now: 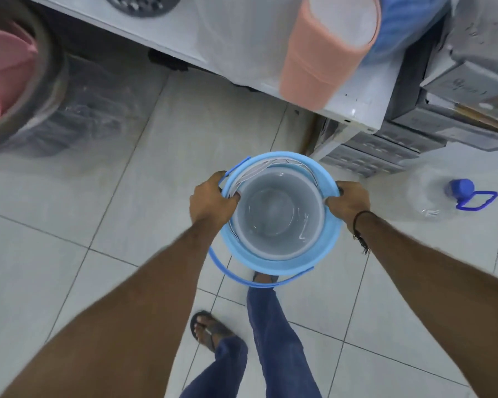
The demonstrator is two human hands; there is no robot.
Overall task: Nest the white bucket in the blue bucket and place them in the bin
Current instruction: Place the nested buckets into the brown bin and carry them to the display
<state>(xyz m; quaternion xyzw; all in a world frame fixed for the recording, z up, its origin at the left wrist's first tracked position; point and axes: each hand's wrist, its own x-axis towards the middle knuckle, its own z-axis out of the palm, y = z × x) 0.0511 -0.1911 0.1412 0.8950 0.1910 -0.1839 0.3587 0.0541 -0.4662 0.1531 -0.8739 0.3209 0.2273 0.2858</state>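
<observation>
Nesting done, white bucket (276, 216) seated inside blue bucket (282, 257), carried above the floor with left hand (212, 199) and right hand (348, 201) fingers clamped on opposite rims; next, likely swinging toward the dark bin (41, 90) at left.

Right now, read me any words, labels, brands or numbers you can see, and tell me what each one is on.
No text here can be read.
Grey boxes at the right: faint dark marks on one face, too blurred to read.
Blue bucket, white bucket nested in it, peach bin: no label shows.
Clear bottle with blue cap on the floor: no label shows.
</observation>
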